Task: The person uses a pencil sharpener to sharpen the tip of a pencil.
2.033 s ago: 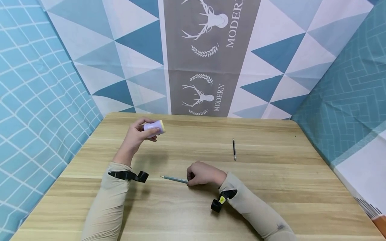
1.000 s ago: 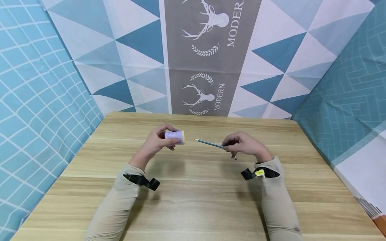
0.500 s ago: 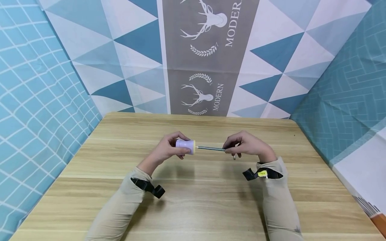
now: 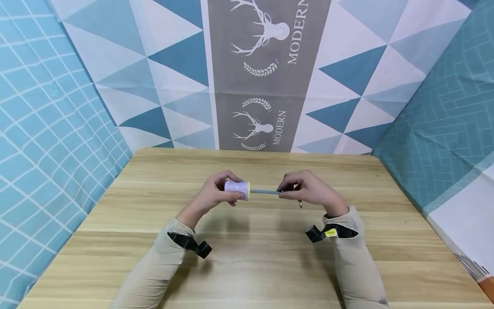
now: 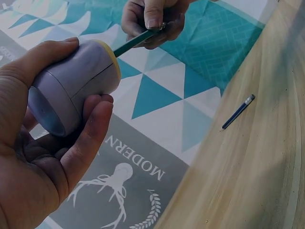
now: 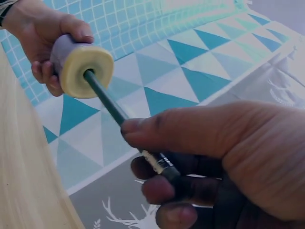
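Note:
My left hand (image 4: 211, 194) grips a lilac, barrel-shaped pencil sharpener (image 4: 236, 189) with a yellow end, held sideways above the table. In my right hand (image 4: 310, 189), thumb and fingers pinch a green pencil (image 4: 264, 192) near its back end. The right wrist view shows that pencil (image 6: 106, 99) entering the round hole in the sharpener's yellow face (image 6: 97, 86); its tip is hidden inside. A second, dark pencil (image 5: 238, 112) lies on the table, mostly hidden behind my right hand in the head view.
The wooden table (image 4: 247, 262) spreads beneath both hands. Patterned cloth (image 4: 177, 77) hangs behind it, with tiled-look blue cloth (image 4: 50, 111) at the left and teal cloth (image 4: 444, 111) at the right. Each wrist wears a black strapped camera (image 4: 315, 234).
My right hand has lifted the green pencil from near the table's middle and brought it level with the sharpener. My left hand has moved right; the pencil's tip has gone into the hole.

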`<state>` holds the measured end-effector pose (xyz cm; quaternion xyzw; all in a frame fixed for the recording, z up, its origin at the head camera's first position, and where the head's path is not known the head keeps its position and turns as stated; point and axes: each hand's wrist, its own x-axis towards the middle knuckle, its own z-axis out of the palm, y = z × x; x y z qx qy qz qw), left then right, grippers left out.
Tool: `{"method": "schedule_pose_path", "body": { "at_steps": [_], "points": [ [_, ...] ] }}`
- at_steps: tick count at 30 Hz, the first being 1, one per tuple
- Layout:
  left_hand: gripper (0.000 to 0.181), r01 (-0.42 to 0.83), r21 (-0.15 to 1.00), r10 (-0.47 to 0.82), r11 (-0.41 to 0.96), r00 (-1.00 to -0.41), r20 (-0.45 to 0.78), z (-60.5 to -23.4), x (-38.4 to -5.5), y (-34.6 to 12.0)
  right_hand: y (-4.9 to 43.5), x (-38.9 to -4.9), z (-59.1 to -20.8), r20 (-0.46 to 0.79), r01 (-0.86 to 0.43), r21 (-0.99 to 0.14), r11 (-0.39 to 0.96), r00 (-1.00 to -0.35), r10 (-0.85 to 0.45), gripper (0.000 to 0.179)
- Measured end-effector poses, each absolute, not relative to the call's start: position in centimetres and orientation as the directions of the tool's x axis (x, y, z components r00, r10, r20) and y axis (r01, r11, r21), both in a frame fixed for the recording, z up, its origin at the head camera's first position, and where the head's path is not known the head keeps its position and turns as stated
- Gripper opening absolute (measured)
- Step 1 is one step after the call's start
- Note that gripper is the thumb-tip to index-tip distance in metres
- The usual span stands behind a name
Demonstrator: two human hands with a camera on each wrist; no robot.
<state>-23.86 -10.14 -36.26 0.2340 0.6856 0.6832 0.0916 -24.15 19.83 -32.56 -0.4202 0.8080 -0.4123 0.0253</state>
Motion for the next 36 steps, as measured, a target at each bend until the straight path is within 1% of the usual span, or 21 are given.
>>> {"method": "schedule_pose_path", "body": {
  "at_steps": [5, 8, 11, 13, 14, 16, 19, 21, 23, 26, 28, 30, 32, 34, 36],
  "points": [
    [0.033, 0.199, 0.98, 0.471, -0.01, -0.864, 0.18, -36.6, -23.9, -10.1, 18.7, -24.4, -33.3, 0.305, -0.671, -0.674, 0.309, -0.633, -0.711, 0.007],
    [0.032, 0.209, 0.978, 0.467, 0.017, -0.866, 0.177, -36.9, -23.9, -10.2, 18.2, -24.5, -33.9, 0.285, -0.659, -0.677, 0.329, -0.646, -0.708, 0.008],
    [0.031, 0.211, 0.977, 0.462, 0.014, -0.868, 0.18, -36.9, -23.7, -10.2, 17.4, -24.4, -34.5, 0.322, -0.667, -0.665, 0.336, -0.662, -0.677, 0.007],
    [0.032, 0.207, 0.978, 0.47, -0.005, -0.863, 0.185, -37.0, -23.7, -10.0, 16.6, -24.3, -34.8, 0.376, -0.7, -0.632, 0.333, -0.652, -0.658, 0.007],
    [0.032, 0.206, 0.978, 0.473, -0.016, -0.86, 0.189, -36.9, -23.6, -10.0, 16.2, -24.2, -34.9, 0.412, -0.729, -0.601, 0.328, -0.633, -0.655, 0.008],
    [0.032, 0.206, 0.978, 0.474, -0.036, -0.858, 0.198, -36.8, -23.6, -9.8, 15.4, -24.1, -35.1, 0.492, -0.807, -0.493, 0.325, -0.567, -0.661, 0.008],
    [0.031, 0.209, 0.977, 0.457, -0.047, -0.865, 0.207, -36.7, -23.6, -9.9, 14.7, -23.9, -35.3, 0.592, -0.901, -0.265, 0.345, -0.434, -0.679, 0.008],
    [0.03, 0.21, 0.976, 0.447, -0.048, -0.87, 0.209, -36.6, -23.6, -9.9, 14.6, -23.9, -35.4, 0.633, -0.92, -0.118, 0.373, -0.359, -0.686, 0.01],
    [0.03, 0.21, 0.977, 0.446, -0.046, -0.871, 0.208, -36.5, -23.5, -9.8, 14.5, -23.8, -35.4, 0.651, -0.914, -0.024, 0.404, -0.321, -0.687, 0.011],
    [0.03, 0.214, 0.976, 0.445, -0.049, -0.87, 0.213, -36.5, -23.5, -9.6, 14.4, -23.8, -35.5, 0.666, -0.902, 0.042, 0.43, -0.296, -0.685, 0.007],
    [0.03, 0.221, 0.974, 0.444, -0.056, -0.868, 0.223, -36.4, -23.4, -9.6, 14.2, -23.7, -35.6, 0.67, -0.902, 0.044, 0.428, -0.291, -0.683, 0.012],
    [0.03, 0.226, 0.972, 0.448, -0.057, -0.865, 0.227, -36.4, -23.4, -9.6, 14.0, -23.6, -35.8, 0.669, -0.907, 0.02, 0.421, -0.3, -0.68, 0.019],
    [0.03, 0.23, 0.972, 0.454, -0.051, -0.861, 0.228, -36.5, -23.5, -9.7, 13.8, -23.4, -36.0, 0.657, -0.911, -0.047, 0.409, -0.337, -0.675, 0.019],
    [0.029, 0.231, 0.972, 0.46, -0.04, -0.86, 0.223, -36.6, -23.5, -9.7, 13.7, -23.3, -36.1, 0.616, -0.903, -0.184, 0.39, -0.414, -0.669, 0.015],
    [0.029, 0.235, 0.972, 0.463, -0.029, -0.858, 0.221, -36.7, -23.5, -9.8, 13.7, -23.5, -36.0, 0.533, -0.854, -0.373, 0.361, -0.516, -0.67, 0.012]
  ]
}}
